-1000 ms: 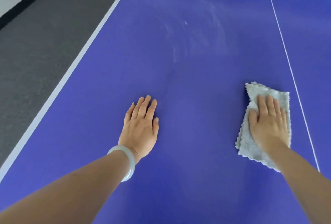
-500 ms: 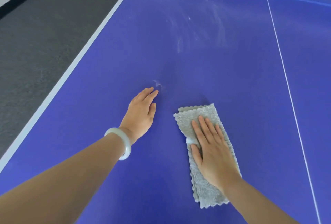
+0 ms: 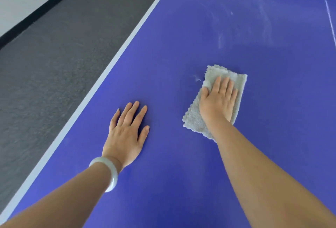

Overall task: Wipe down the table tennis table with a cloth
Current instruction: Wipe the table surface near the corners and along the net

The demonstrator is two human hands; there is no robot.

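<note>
We are pressing the grey cloth (image 3: 225,75) flat on the blue table (image 3: 181,36), left of its centre line. Our right hand (image 3: 218,100) is lying on top, fingers straight, curling round nothing. Half a second ago the cloth was sitting closer to our left hand (image 3: 125,135); now we are pushing it farther up toward the chalky smears (image 3: 236,18), which are waiting unwiped. The left hand is bracing flat on bare table.
</note>
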